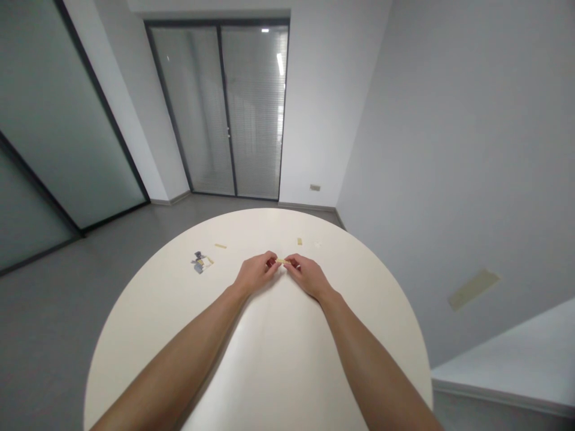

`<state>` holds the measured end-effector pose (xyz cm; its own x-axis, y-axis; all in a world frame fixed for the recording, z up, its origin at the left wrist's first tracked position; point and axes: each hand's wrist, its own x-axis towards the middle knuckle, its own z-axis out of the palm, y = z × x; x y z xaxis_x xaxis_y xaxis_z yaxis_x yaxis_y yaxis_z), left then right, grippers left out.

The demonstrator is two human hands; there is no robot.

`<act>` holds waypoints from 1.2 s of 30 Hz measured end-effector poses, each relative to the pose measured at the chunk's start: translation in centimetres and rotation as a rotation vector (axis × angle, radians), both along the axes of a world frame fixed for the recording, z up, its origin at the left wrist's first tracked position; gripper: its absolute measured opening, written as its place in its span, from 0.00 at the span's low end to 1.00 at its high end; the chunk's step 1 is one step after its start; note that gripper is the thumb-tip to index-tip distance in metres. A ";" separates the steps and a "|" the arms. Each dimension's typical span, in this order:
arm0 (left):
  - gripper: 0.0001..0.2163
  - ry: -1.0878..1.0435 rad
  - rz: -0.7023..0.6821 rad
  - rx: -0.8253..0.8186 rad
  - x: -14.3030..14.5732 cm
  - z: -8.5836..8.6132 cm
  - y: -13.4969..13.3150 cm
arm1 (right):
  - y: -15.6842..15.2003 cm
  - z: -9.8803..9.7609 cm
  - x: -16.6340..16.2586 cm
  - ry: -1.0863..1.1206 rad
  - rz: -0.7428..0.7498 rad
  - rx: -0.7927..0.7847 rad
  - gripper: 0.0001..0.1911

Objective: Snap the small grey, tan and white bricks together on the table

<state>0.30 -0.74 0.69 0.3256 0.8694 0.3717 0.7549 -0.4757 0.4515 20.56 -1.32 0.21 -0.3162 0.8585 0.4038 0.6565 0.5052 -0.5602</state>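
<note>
Over the middle of the white round table (274, 371), my left hand (257, 272) and my right hand (308, 275) come close together. Between their fingertips runs a small, thin pale-yellow strip (281, 261). Both hands are closed in a pinch, the left at one end of the strip and the right at the other. The strip is too small for me to tell its exact kind. Fingers partly hide its ends.
Left of my hands lies a small cluster of grey and yellow pieces (202, 262). A thin yellow strip (220, 246) rests behind it. Farther back on the right are a short yellow piece (299, 241) and a faint clear scrap (318, 244). A grey wall (449, 149) stands right of the table.
</note>
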 end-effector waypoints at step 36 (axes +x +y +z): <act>0.11 0.005 0.001 -0.014 0.3 0.6 -0.4 | -0.1 0.2 -0.1 -0.003 0.011 -0.005 0.12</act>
